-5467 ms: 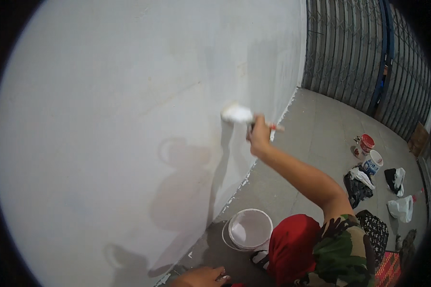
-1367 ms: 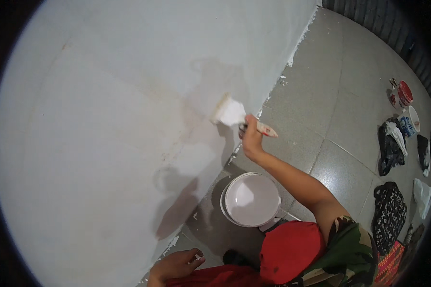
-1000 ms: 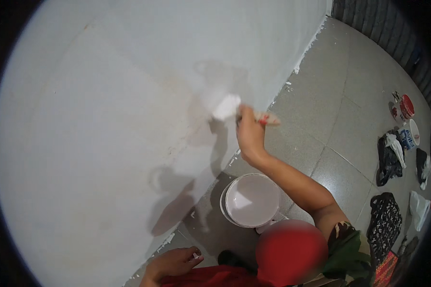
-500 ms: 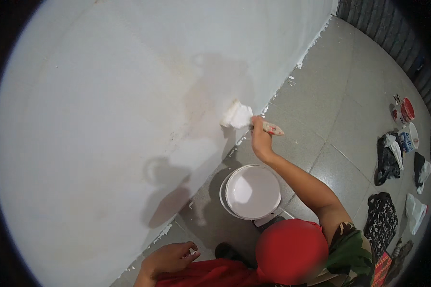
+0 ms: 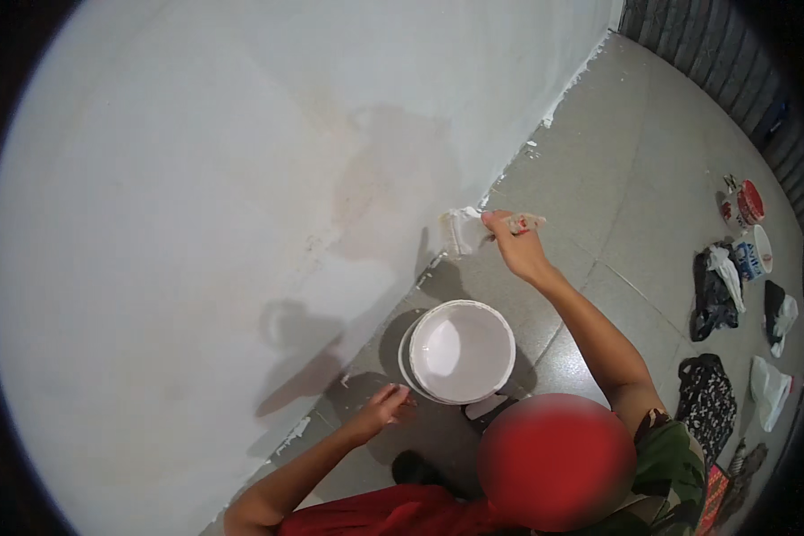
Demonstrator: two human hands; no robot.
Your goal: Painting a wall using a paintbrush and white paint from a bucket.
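Observation:
My right hand [image 5: 520, 252] is closed around the neck of a wide paintbrush [image 5: 527, 223]. White paint coats the brush head, which overlaps the line where wall and floor meet; whether it touches the wall cannot be told. Below it, a white bucket [image 5: 500, 380] stands on the floor, holding whitish paint. My left hand [image 5: 382, 413] is beside the bucket's left rim, fingers partly bent and apart. No grip on the bucket shows. The pale wall [image 5: 170, 223] has faint brownish stains, with shadows of the arm and bucket area cast on it.
White flakes or drips line the wall's foot on the grey tiled floor [image 5: 616, 188]. At the right stand a red-and-white tub [image 5: 743, 205] and a white-and-blue tub [image 5: 753, 253], near a black bag [image 5: 716, 304], a patterned bag [image 5: 707, 402] and a white bag [image 5: 768, 393].
My right hand has drawn the brush slightly right, away from the wall. My left hand has moved from the lower left up and right toward the bucket. The view has shifted a little.

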